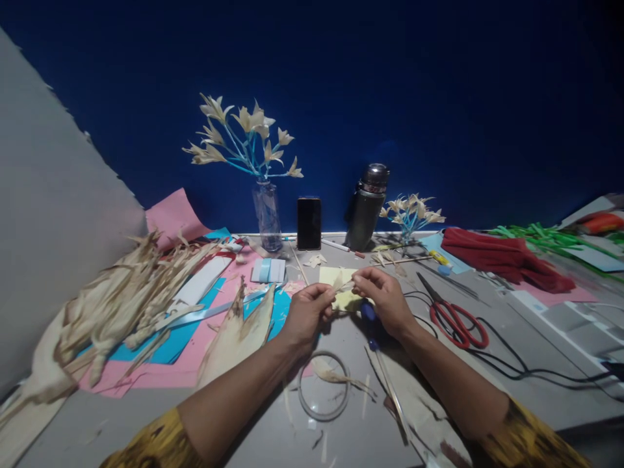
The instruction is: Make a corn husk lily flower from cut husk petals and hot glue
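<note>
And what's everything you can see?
Flowers: two bunches, cream, back
Bottle: one, clear, back
Phone: one, black, back
Flask: one, grey, back
Husks: many, beige, left
Paper: several, pink and blue, mostly left
Scissors: one, red-handled, right
Cables: some, black, right
Cloth: one, red, right
Strips: many, green, right
Ring: one, grey, front
Tool: one, blue-handled, centre
Scraps: many, cream, scattered
Piece: one, cream, between fingers
Left hand: one, yellow-sleeved, centre
Right hand: one, yellow-sleeved, centre
</note>
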The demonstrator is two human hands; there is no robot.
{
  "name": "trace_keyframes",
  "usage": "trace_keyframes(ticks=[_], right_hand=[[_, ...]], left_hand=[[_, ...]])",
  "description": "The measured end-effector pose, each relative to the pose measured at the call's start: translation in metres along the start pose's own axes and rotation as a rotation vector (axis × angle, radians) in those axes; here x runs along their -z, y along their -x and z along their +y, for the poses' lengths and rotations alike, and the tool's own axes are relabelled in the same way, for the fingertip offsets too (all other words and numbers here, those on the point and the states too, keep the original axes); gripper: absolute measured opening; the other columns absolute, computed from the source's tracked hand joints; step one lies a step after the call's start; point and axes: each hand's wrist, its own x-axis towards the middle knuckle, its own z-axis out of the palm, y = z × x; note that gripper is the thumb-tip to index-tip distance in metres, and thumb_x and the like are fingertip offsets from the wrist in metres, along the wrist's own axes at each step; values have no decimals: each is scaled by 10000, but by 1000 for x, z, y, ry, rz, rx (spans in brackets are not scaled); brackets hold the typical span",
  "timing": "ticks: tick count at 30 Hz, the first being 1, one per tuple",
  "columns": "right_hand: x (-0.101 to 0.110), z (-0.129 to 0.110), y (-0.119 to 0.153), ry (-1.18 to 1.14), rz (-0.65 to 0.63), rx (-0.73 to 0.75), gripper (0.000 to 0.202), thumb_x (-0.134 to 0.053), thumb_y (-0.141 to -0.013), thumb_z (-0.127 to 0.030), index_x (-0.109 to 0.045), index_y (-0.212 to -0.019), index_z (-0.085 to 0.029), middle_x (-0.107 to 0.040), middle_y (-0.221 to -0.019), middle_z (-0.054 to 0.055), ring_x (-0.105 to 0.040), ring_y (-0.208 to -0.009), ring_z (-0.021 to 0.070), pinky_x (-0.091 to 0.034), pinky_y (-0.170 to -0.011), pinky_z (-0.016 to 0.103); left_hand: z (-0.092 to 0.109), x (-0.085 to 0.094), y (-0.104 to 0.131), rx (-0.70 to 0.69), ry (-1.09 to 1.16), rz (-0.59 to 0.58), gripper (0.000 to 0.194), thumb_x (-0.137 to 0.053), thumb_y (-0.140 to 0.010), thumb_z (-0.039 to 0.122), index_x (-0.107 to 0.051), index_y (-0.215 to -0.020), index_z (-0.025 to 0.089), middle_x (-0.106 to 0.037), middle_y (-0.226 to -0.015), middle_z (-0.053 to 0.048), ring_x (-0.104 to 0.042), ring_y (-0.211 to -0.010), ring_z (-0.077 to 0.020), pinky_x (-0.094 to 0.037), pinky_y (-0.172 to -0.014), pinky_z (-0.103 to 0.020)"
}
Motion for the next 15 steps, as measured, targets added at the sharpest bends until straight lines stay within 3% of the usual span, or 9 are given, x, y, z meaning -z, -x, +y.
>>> trace_keyframes(ticks=[6, 12, 15], right_hand=[[3, 3, 2, -135, -146, -44, 275, -751, -774, -409, -717, -930, -185, -684, -800, 21, -596, -713, 150, -464, -674, 269], [8, -13, -6, -41, 47, -25, 303, -782, -682, -430, -688, -800, -168, -709, -768, 44, -590, -679, 159, -460, -656, 281], [27, -34, -1, 185, -29, 22, 249, -701, -761, -419, -663, -803, -176, -706, -772, 47, -598, -684, 172, -459, -648, 290]], left_hand=[[2, -1, -1, 29, 104, -84, 386, -886, -601, 400, -627, -703, 132, -525, -500, 40, -428, -428, -45, -291, -445, -164], [10, 5, -1, 115, 245, -224, 369, -915, -594, 308, -615, -702, 124, -579, -618, 23, -469, -475, -37, -378, -489, -164], [15, 9, -1, 121, 279, -256, 367, -918, -600, 293, -607, -705, 128, -586, -624, 22, -466, -477, -38, -396, -490, -166]])
